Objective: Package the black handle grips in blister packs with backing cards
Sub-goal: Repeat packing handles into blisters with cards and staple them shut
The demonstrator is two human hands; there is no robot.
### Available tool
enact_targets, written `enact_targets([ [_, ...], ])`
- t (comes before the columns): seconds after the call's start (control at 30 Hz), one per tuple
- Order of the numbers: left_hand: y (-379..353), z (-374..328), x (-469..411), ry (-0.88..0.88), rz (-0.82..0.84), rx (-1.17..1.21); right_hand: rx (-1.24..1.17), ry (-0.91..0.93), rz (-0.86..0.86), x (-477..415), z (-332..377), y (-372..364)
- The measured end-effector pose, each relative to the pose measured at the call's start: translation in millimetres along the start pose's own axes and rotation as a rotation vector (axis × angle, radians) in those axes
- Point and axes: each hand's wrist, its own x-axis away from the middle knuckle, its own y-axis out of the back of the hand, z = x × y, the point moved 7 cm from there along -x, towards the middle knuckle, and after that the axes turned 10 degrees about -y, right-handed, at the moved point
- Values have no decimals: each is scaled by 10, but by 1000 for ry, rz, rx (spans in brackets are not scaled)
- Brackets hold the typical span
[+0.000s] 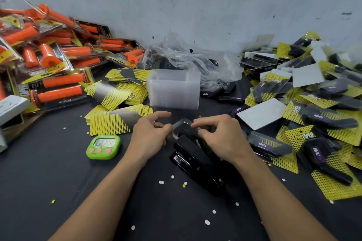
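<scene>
Bare forearms (101,188), bare hands (150,133) (221,135)

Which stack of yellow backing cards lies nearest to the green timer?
The front stack, just behind the green timer and beside the left hand. The other stacks lie farther back, nearer the orange packs.

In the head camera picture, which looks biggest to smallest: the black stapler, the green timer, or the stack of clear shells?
Black stapler and stack of clear shells: look about alike; the stapler is nearer and partly hidden by the right hand, so unsure.
Green timer: smallest.
</scene>
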Motion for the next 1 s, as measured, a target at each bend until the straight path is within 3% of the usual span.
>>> enact_targets([
  [0.1, -5, -4, 3, -17, 14, -13, 104, -12, -51, -16, -49, 0],
  [0.23, -25, -30, 7, -67, 58, -36, 413, 35, 78, -47, -33, -195],
  [0.33, -39, -42, 7, -89, 76, -68, 458, 88, 146, -52, 5, -296],
  [0.4, -35, -37, 7, -91, 71, -72, 305, 64, 97, -49, 6, -238],
  [0.57, -21, -18, 4, -78, 56, -60, -475, -160, -146, -84, -126, 128],
  [0.67, -32, -12, -2, -74, 62, -66, -622, -191, -119, -114, -167, 171],
  [0.87, -24, -12, -7, -100, 58, -81, -51, 251, 53, -75, 168, 43],
  [1.0, -37, -14, -13, -111, 69, -93, 179, 289, 225, -21, 206, -196],
])
